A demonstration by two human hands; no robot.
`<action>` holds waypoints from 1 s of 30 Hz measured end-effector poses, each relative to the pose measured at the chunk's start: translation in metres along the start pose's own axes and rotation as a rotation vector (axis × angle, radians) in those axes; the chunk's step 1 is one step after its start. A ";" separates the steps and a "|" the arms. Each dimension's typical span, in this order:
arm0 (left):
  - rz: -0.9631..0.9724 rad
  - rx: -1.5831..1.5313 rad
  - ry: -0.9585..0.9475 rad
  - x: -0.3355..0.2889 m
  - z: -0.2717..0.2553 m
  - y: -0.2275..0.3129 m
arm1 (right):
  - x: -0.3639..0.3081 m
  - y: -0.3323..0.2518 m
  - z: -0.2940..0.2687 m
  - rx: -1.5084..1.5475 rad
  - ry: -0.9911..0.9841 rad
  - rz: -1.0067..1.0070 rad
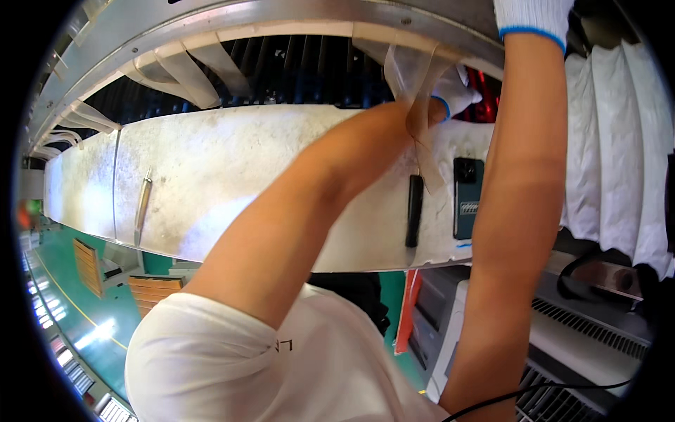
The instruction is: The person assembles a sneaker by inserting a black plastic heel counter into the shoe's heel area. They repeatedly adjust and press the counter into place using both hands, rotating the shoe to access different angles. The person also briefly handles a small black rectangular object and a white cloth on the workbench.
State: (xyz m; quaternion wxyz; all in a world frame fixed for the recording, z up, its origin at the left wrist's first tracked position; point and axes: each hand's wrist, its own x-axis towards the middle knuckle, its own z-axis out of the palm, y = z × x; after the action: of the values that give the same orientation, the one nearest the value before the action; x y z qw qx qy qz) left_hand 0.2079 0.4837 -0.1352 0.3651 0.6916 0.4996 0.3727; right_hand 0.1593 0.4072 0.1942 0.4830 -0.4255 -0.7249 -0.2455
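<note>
My left hand, in a white glove with a blue cuff, reaches under the curved metal frame. A hanging clear plastic strip crosses in front of its wrist; its fingers are too hidden to read. My right hand, gloved the same way, is raised at the top right beside the frame, its fingers cut off by the picture's edge. Between my forearms, a black-handled tool and a dark green phone lie on the worn white ledge. Farther left rests a slim silver pen-like tool.
The metal frame arches over dark rollers, with more clear strips hanging from it. Something red and shiny sits past my left hand. White pleated material hangs at right, above grey vented equipment.
</note>
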 end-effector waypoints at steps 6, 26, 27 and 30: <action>-0.092 -0.049 0.041 0.013 0.013 -0.015 | -0.010 -0.005 0.005 0.036 -0.003 0.061; -0.450 -1.822 0.546 -0.233 -0.211 0.050 | 0.017 0.014 0.008 -0.437 -0.275 0.346; -0.369 -1.680 0.531 -0.271 -0.224 0.039 | 0.024 0.019 0.015 -0.472 -0.316 0.363; -0.413 -2.037 0.308 -0.377 -0.229 0.049 | 0.044 0.046 0.001 -0.591 -0.531 0.580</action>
State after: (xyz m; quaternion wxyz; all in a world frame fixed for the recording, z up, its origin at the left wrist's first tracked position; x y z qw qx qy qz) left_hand -0.0571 0.1395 -0.0445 0.7632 -0.0959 0.0994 0.6313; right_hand 0.1900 0.4484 0.2308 0.1888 -0.7765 -0.5738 -0.1792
